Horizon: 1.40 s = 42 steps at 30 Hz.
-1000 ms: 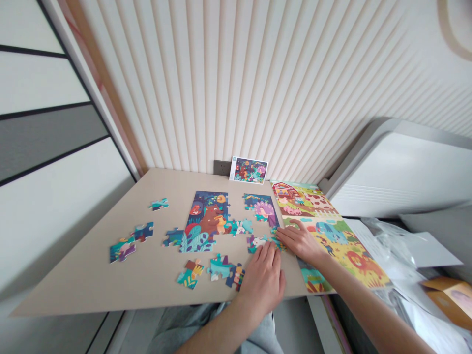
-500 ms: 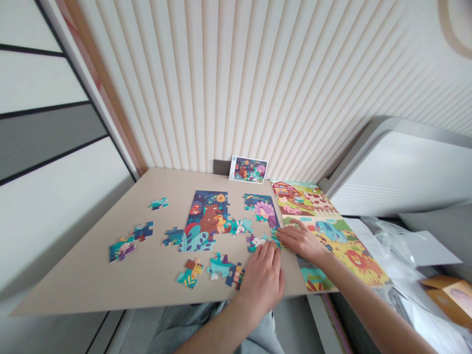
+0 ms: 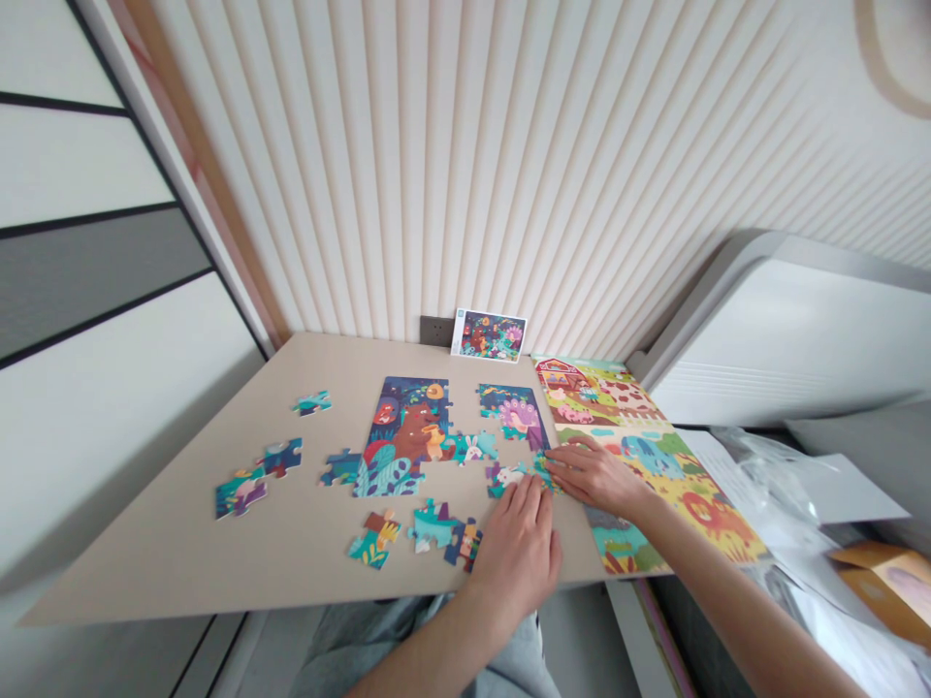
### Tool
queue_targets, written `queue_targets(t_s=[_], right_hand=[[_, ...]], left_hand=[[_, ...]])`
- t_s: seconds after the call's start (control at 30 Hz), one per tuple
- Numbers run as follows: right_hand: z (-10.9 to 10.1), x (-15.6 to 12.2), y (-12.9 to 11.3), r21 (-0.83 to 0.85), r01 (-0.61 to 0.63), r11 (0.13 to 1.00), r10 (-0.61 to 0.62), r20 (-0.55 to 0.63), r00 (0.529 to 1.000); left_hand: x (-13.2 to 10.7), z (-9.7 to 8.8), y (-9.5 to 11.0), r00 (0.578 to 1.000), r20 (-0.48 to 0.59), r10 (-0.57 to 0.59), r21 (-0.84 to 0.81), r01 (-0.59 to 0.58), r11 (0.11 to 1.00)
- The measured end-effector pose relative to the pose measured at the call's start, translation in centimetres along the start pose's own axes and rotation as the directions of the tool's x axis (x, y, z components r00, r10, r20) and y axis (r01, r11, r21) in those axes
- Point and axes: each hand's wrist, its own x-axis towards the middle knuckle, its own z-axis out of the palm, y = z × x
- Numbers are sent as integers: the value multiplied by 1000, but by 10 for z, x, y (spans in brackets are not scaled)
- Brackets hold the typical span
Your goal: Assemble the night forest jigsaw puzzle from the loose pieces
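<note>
My left hand [image 3: 520,541] lies low over the table, its outstretched fingers together and their tips at a puzzle piece with a white animal [image 3: 507,476]. From the right my right hand [image 3: 597,475] reaches in, fingers extended flat onto a teal and yellow puzzle piece [image 3: 544,469], partly covered by them. Just above is a joined peacock section [image 3: 520,415] of the jigsaw. A larger joined bear section [image 3: 413,431] lies to the left, with a rabbit piece [image 3: 472,447] on its right side. Beside my left hand sits a dark piece [image 3: 464,543], partly hidden.
Loose pieces [image 3: 378,536] lie near the front edge, others [image 3: 243,491] at the left of the table [image 3: 167,523]. A picture card [image 3: 490,335] leans on the ribbed wall. Finished animal puzzles [image 3: 665,465] cover the right side; papers and plastic [image 3: 778,480] lie beyond.
The peacock section has shifted very slightly left. Both hands stay almost in place, with the right fingers moved a little over the teal and yellow piece.
</note>
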Motion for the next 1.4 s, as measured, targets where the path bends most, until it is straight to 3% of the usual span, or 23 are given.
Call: queue_targets(t_s=[0.13,0.23,0.37,0.47,0.63,1.13,1.4], right_hand=[[-4,3,-4,14,-30,999,30,10,999],[0,8,-13,35,-142,989,143,-25,989],[15,15,-23,68,-380,922,384,-66,921],[28,17,-22,94,-453,887,457,-32,889],[39,13,-14,137,-466,874,468,22,884],[42,14,-13,131,-504,854,503,40,863],[43,52,2,74,-558,826,557,43,830]], left_hand=[[1,-1,0,1000,14,-3,5,3,1000],[1,-2,0,1000,15,1,3,-1,1000],[0,-3,0,1000,8,0,4,0,1000],[0,-2,0,1000,2,5,-1,-5,1000],[0,0,-1,1000,-1,1,-19,-1,1000],[1,-2,-2,1000,7,10,27,-10,1000],[-3,0,2,998,-30,-50,56,52,997]])
